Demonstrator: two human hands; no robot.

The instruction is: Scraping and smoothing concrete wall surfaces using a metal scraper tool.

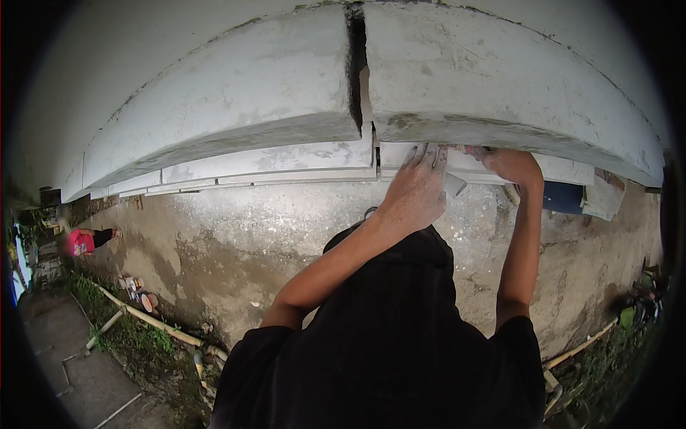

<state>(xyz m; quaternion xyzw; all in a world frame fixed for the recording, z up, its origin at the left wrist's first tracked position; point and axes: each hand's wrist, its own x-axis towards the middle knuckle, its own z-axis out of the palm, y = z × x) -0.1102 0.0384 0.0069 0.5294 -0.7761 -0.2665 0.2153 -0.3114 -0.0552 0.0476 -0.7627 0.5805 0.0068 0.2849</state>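
Head view — flat grey piece (455, 186), between the hands (418, 191)

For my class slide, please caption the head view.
A dusty left hand and partly hidden right hand, close together at a long, white, concrete-looking ledge.

A flat grey piece (455, 186), perhaps sandpaper, tilts near the white ledge (500, 79).

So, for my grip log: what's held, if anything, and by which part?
Cannot be told: a small, flat-looking grey piece shows between the left hand and right hand, but any grip is unclear.
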